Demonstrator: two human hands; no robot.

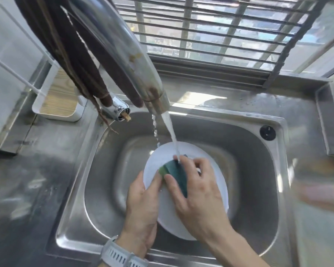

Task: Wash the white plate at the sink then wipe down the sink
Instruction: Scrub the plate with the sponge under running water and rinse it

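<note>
The left hand [143,197] gripped the white plate [210,182] by its left rim; the right hand [197,191] pressed the sponge [176,173] onto it under the stream.

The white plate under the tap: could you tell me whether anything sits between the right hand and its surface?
Yes. A green sponge lies between the right hand and the white plate; the hand presses it on the face. The left hand grips the plate's left rim directly, over the sink.

Steel counter [37,189]: sink [258,189] inset, white tray [56,112] far-left.
</note>
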